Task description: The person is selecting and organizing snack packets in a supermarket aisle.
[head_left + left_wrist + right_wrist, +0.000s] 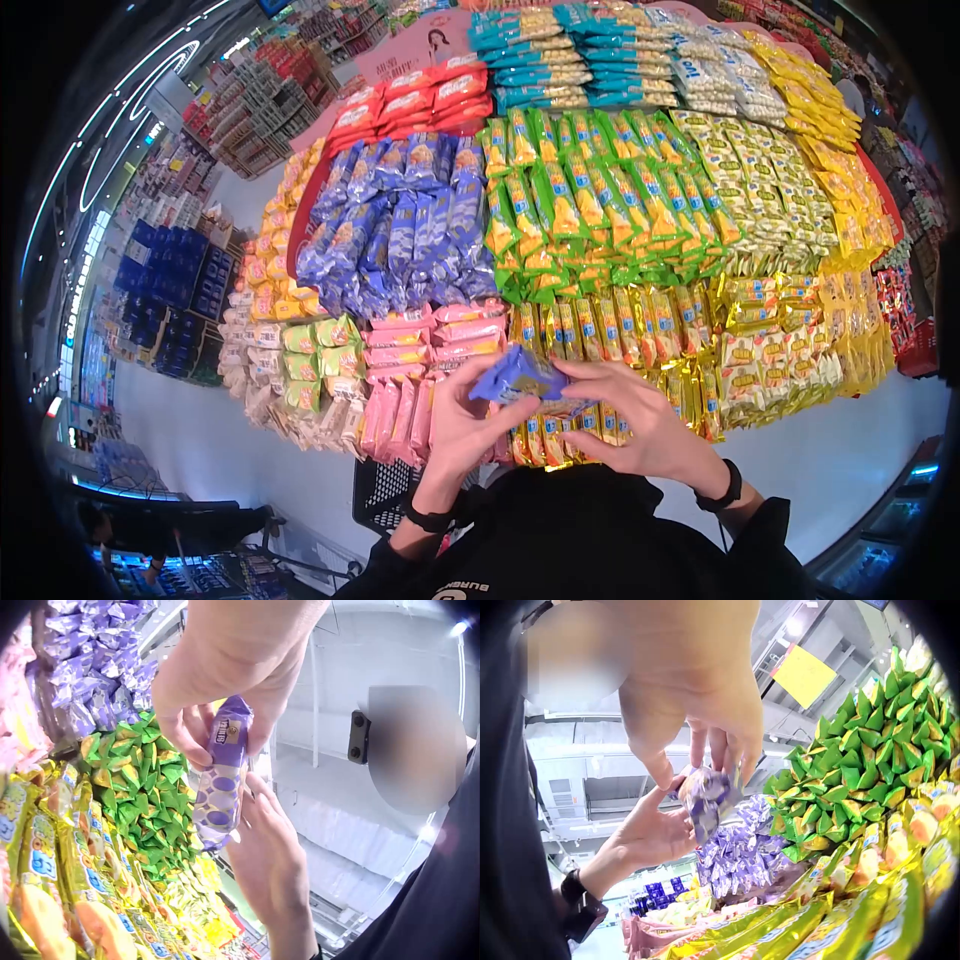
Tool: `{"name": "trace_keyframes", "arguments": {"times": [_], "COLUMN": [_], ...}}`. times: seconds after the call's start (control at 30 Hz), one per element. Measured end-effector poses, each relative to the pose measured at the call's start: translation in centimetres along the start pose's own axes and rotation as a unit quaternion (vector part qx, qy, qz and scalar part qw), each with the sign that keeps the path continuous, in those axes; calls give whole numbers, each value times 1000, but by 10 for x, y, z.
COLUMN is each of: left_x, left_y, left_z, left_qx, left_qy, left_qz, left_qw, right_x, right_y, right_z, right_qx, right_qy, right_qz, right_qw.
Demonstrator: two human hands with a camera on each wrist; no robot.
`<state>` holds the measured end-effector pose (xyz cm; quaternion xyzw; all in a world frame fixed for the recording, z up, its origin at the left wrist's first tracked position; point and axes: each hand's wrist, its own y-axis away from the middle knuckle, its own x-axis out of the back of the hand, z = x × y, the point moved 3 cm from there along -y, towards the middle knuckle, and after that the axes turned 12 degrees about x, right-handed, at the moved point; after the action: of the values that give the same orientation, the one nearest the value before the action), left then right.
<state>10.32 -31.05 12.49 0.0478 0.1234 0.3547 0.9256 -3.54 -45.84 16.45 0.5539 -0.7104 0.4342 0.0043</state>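
Observation:
A purple snack packet [520,378] is held up in front of the chest, over the near edge of a snack display. My left hand [460,428] grips it between thumb and fingers. In the left wrist view the packet [223,780] shows a purple top end and oval markings. My right hand [640,415] is at the packet's right end, fingertips right at the wrapper and thumb spread apart below. Seen from the right wrist, the packet [707,802] appears beneath the right hand's fingers, with the left hand [652,834] supporting it from the other side.
Purple packets [405,235] are heaped on the display's left, beside green packets [590,200]. Pink packets [400,400] and yellow ones [630,325] line the near edge. A black basket-like cart [380,490] stands close at the left. Another person [160,530] is at lower left.

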Motion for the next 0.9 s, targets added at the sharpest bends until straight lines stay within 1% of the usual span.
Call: {"name": "trace_keyframes", "arguments": {"times": [0.03,0.07,0.1,0.13,0.2,0.23,0.33,0.37,0.43,0.47,0.5,0.53,0.57,0.6,0.63,0.67,0.73,0.8,0.83,0.9], "left_x": [-1,-5,-12,-19,-31,-36,-49,-47,-42,-37,-35,-31,-26,-24,-20,-11,7,18,25,36], "left_y": [1,3,4,5,6,7,13,15,10,8,4,-3,-12,-24,-37,-48,-79,-107,-126,-153], "left_z": [3,7,15,22,30,32,43,47,51,54,67,81,92,105,118,127,138,148,151,159], "left_qx": [-26,-35,-69,-103,-148,-168,-144,-108,-97,-89,-70,-93,-96,-87,-47,-47,-46,-64,-69,-72], "left_qy": [-59,-79,-108,-136,-211,-247,-288,-295,-204,-158,-148,-155,-150,-109,-97,-115,-160,-213,-220,-281], "left_qz": [-8,-17,-50,-83,-114,-128,-111,-110,-87,-75,-69,-60,-40,-38,-48,-33,-10,-9,-45,-31], "left_qw": [998,996,990,982,960,946,940,943,970,981,984,982,983,990,993,992,986,975,972,956], "right_x": [8,17,23,31,43,46,46,46,50,53,58,59,59,59,58,57,59,58,56,50], "right_y": [2,4,5,4,2,3,-5,-11,-32,-45,-61,-77,-95,-113,-133,-155,-201,-237,-254,-280], "right_z": [-1,-1,-2,-5,-10,-10,-13,-15,-18,-18,-17,-13,-6,2,15,31,53,76,90,120], "right_qx": [0,0,-2,-21,-62,-37,-2,-19,-48,-68,-88,-108,-107,-107,-104,-98,-145,-165,-183,-220], "right_qy": [14,29,42,39,31,33,24,3,-36,-31,-28,-25,-51,-77,-54,-28,-41,-75,-75,-77], "right_qz": [-18,-37,-56,-73,-111,-111,-94,-107,-133,-152,-170,-187,-160,-133,-113,-93,-117,-112,-114,-117], "right_qw": [1000,999,998,996,991,993,995,994,989,986,981,976,980,982,987,990,982,977,974,965]}}
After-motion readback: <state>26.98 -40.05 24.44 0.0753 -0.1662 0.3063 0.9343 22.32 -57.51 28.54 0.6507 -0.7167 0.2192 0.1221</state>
